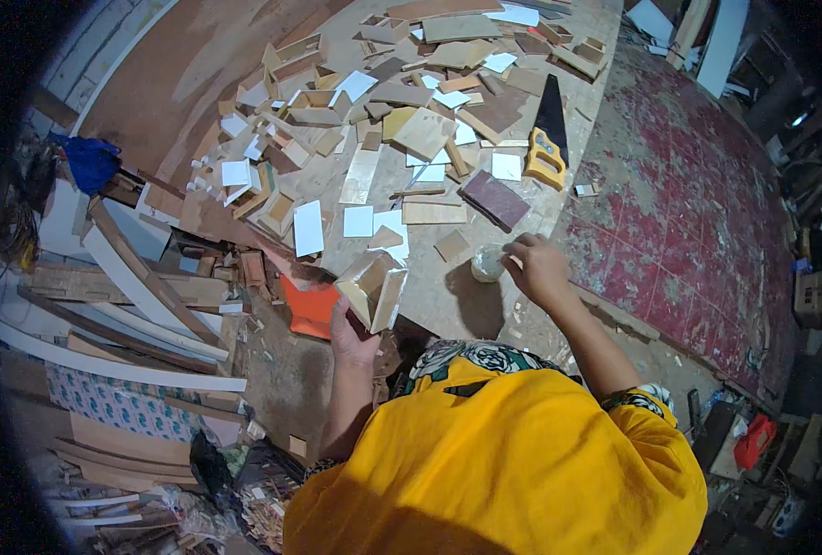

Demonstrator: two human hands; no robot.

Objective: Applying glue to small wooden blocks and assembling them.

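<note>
Left hand [355, 340] pinches box [359, 294] at its near end, beside the table's [434, 301] near edge. Box probably light, stiff; white-smeared rims may be slippery, joints fragile; outer walls seem the best hold. Right hand [538, 269] curls beside cup [487, 265], farther right; cannot tell whether it grips.

a woodworking workshop can be recognised here, by several signs. the worktable [429, 301] is covered with many cut pieces of board [425, 134], and beside them a handsaw [551, 120] with yellow handle is laid. small open wooden boxes [311, 117] are gathered there also. on the left, long curved strips [152, 377] are piled, and on the floor [307, 398] wood scraps [263, 504] are scattered
</note>
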